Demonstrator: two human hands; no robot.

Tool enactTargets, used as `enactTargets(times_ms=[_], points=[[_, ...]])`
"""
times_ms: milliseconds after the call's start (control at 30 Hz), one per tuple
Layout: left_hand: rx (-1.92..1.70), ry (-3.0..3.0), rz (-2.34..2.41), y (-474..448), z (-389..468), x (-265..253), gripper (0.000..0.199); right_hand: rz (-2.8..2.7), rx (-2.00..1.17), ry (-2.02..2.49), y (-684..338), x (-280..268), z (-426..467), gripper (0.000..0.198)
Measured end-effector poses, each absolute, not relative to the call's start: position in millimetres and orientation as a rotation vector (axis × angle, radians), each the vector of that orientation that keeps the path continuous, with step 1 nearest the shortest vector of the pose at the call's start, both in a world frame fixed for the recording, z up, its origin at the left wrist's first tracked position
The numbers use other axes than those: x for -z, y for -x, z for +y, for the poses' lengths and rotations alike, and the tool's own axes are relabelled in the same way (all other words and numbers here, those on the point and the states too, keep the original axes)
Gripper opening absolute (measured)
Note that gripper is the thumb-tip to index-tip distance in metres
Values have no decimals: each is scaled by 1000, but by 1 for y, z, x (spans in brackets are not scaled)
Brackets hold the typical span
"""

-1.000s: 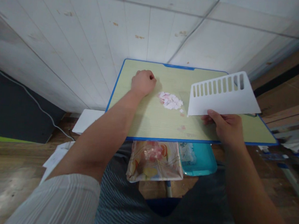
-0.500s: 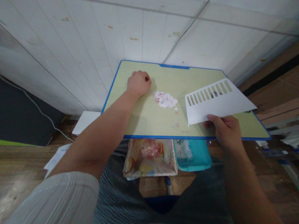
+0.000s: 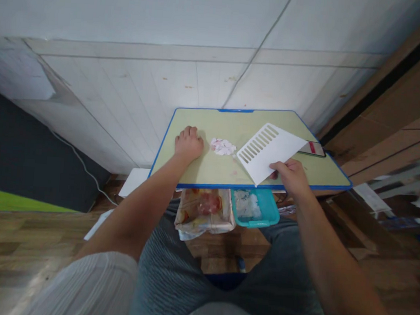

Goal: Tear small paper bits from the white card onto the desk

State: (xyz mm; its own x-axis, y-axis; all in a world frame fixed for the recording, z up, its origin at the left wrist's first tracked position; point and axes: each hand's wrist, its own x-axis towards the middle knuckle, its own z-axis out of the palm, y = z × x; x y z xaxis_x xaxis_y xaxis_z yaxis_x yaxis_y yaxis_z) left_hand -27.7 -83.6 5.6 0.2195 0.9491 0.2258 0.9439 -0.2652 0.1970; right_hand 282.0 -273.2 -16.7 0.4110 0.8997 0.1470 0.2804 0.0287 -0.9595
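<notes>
Apparently the step in hand is the handling of a flat white sheet with a row of rounded slots, held at a slant over the right half of a pale yellow, blue-edged surface. The right hand pinches the sheet's near side between thumb and fingers, just inside the near edge, its forearm reaching in from the near right corner. The slots face the far left; one corner points at the near edge, another comes close to a small heap of whitish-pink flakes around the middle, and the far right end overlaps a flat, dark-rimmed, phone-like object by the right edge. Whether the sheet touches the surface cannot be told. The left hand rests palm down near the left edge, fingers bent; whether it encloses anything is hidden. Judging by this pose, any next move calls for a firm pinch and a level wrist, lest that left corner scatter the flakes.
</notes>
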Motion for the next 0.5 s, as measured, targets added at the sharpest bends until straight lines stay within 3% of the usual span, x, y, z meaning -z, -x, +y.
enactTargets(times_ms=[200,500], points=[[-221,-2546,1803,57,-147,-1,66,-1016,-659,1421,-286,28,-260,27],[-265,-2532,1807,58,-150,-3,64,-1074,-709,1473,-279,25,-256,25]])
